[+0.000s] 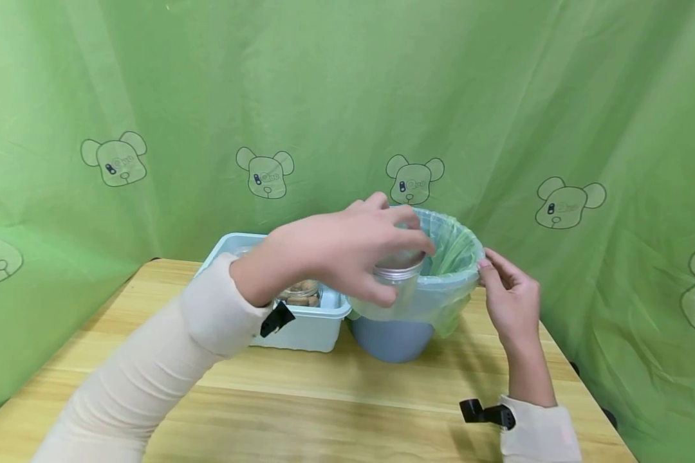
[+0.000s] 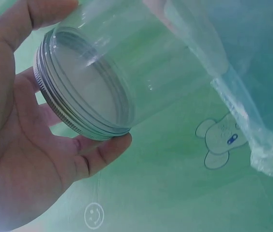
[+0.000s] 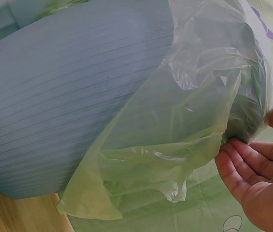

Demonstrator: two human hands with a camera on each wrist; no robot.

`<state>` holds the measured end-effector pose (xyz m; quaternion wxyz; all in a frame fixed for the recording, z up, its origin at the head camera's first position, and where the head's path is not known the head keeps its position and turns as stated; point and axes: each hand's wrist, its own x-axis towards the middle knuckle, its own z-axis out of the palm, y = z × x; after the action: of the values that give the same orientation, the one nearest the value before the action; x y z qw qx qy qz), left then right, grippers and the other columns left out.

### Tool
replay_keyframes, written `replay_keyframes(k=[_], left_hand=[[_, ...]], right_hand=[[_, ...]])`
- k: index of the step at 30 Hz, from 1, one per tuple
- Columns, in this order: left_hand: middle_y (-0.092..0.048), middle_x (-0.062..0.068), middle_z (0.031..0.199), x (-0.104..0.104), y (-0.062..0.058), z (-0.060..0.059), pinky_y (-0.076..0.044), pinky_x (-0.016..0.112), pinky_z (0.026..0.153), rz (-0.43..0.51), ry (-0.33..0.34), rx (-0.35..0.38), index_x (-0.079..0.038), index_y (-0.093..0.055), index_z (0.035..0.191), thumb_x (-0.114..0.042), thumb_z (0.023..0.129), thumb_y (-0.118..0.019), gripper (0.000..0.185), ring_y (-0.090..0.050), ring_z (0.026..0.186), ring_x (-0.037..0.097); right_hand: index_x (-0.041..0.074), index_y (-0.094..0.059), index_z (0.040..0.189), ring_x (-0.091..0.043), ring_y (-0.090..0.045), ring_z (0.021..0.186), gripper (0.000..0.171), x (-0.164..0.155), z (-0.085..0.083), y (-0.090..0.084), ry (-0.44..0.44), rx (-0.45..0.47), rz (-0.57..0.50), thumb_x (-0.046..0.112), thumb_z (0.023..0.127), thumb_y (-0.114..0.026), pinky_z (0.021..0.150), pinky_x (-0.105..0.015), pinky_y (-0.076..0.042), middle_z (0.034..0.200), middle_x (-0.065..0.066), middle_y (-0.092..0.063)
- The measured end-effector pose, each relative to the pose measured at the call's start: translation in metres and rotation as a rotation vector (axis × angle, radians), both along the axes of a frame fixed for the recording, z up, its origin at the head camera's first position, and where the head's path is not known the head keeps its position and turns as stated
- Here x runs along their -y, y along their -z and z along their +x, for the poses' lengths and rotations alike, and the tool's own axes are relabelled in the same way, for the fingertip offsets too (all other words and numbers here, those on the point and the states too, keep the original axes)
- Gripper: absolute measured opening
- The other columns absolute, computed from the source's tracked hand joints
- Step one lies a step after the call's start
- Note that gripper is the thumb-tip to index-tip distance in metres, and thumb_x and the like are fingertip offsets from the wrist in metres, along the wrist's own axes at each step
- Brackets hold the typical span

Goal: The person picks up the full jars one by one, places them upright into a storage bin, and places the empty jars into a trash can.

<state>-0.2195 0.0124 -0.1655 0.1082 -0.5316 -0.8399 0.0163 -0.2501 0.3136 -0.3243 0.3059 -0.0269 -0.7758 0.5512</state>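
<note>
My left hand (image 1: pixel 356 247) grips a clear jar (image 1: pixel 404 289) by its silver screw lid (image 2: pixel 54 92), fingers spread around the lid's edge. The jar is at the near-left rim of a blue-grey bin (image 1: pixel 390 339), its lid end up toward my palm. Seen from the left wrist, the jar's wall is transparent and no contents show. A thin translucent green bag (image 1: pixel 454 247) lines the bin and folds down over its outside. At the bin's right side, my right hand (image 1: pixel 512 299) pinches the bagged rim between thumb and fingers.
A light-blue plastic basket (image 1: pixel 301 329) stands left of the bin, close against it. Inside is a clear jar of brown pieces (image 1: pixel 301 297), partly hidden by my left arm. Both containers rest on a wooden table (image 1: pixel 324 411), with a green curtain (image 1: pixel 336 83) behind.
</note>
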Motion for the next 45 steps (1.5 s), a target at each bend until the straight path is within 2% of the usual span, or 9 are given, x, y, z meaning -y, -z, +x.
replay_keyframes(k=[5, 10, 16, 20, 24, 32, 37, 45], left_hand=[[-0.048, -0.002, 0.14, 0.005, -0.008, -0.006, -0.037, 0.034, 0.085, 0.034, -0.009, 0.023, -0.028, -0.056, 0.145, -0.034, 0.086, -0.069, 0.06, -0.039, 0.103, 0.023], [-0.048, -0.002, 0.141, 0.005, -0.011, -0.015, -0.039, 0.036, 0.089, 0.06, -0.032, 0.018, -0.029, -0.056, 0.145, -0.034, 0.086, -0.068, 0.061, -0.039, 0.11, 0.023], [-0.047, -0.001, 0.144, 0.0, -0.009, -0.03, -0.039, 0.038, 0.093, 0.091, -0.047, -0.011, -0.029, -0.055, 0.146, -0.035, 0.087, -0.068, 0.061, -0.039, 0.114, 0.024], [-0.047, -0.002, 0.145, -0.007, -0.006, -0.045, -0.039, 0.036, 0.091, 0.108, -0.053, -0.046, -0.03, -0.055, 0.146, -0.036, 0.088, -0.067, 0.06, -0.04, 0.113, 0.024], [-0.046, -0.003, 0.145, -0.017, 0.001, -0.062, -0.038, 0.035, 0.09, 0.112, -0.076, -0.076, -0.032, -0.053, 0.147, -0.038, 0.088, -0.066, 0.061, -0.039, 0.113, 0.024], [-0.043, -0.005, 0.148, -0.034, 0.021, -0.093, -0.037, 0.035, 0.091, 0.093, -0.129, -0.135, -0.035, -0.048, 0.15, -0.041, 0.089, -0.064, 0.064, -0.038, 0.116, 0.024], [-0.042, -0.002, 0.148, -0.046, 0.034, -0.099, -0.04, 0.036, 0.09, 0.036, -0.146, -0.149, -0.034, -0.045, 0.152, -0.045, 0.09, -0.064, 0.065, -0.038, 0.119, 0.027], [-0.041, -0.001, 0.146, -0.062, 0.05, -0.104, -0.038, 0.035, 0.089, -0.03, -0.162, -0.07, -0.035, -0.042, 0.153, -0.048, 0.093, -0.064, 0.065, -0.037, 0.118, 0.026]], right_hand=[[0.013, -0.066, 0.138, -0.001, -0.066, 0.086, 0.043, -0.001, 0.0, -0.001, -0.004, 0.016, 0.001, 0.034, 0.1, -0.065, 0.073, -0.014, -0.049, 0.113, 0.013, -0.07], [0.011, -0.066, 0.138, -0.004, -0.067, 0.088, 0.044, 0.0, 0.002, -0.001, -0.007, 0.015, -0.01, 0.035, 0.1, -0.066, 0.076, -0.013, -0.05, 0.114, 0.012, -0.071], [0.011, -0.065, 0.139, -0.004, -0.067, 0.088, 0.046, 0.0, 0.003, -0.002, -0.001, 0.03, 0.002, 0.036, 0.1, -0.065, 0.073, -0.014, -0.051, 0.122, 0.003, -0.072], [0.011, -0.065, 0.138, -0.004, -0.067, 0.089, 0.045, 0.0, 0.003, -0.001, -0.002, 0.026, -0.011, 0.035, 0.1, -0.065, 0.075, -0.013, -0.051, 0.12, 0.006, -0.072], [0.01, -0.065, 0.138, -0.004, -0.067, 0.089, 0.045, -0.001, 0.004, 0.002, 0.003, 0.021, -0.02, 0.035, 0.1, -0.065, 0.077, -0.012, -0.051, 0.116, 0.01, -0.071], [0.011, -0.066, 0.138, -0.003, -0.067, 0.088, 0.045, 0.0, 0.003, 0.002, 0.011, 0.021, 0.0, 0.036, 0.101, -0.064, 0.077, -0.013, -0.051, 0.117, 0.009, -0.071], [0.011, -0.066, 0.138, -0.003, -0.067, 0.088, 0.044, 0.001, 0.003, 0.001, 0.014, 0.018, 0.002, 0.035, 0.101, -0.064, 0.077, -0.014, -0.052, 0.117, 0.009, -0.071], [0.009, -0.066, 0.137, -0.002, -0.067, 0.086, 0.043, 0.002, 0.001, -0.001, 0.003, 0.001, 0.006, 0.032, 0.101, -0.064, 0.076, -0.012, -0.051, 0.118, 0.008, -0.072]])
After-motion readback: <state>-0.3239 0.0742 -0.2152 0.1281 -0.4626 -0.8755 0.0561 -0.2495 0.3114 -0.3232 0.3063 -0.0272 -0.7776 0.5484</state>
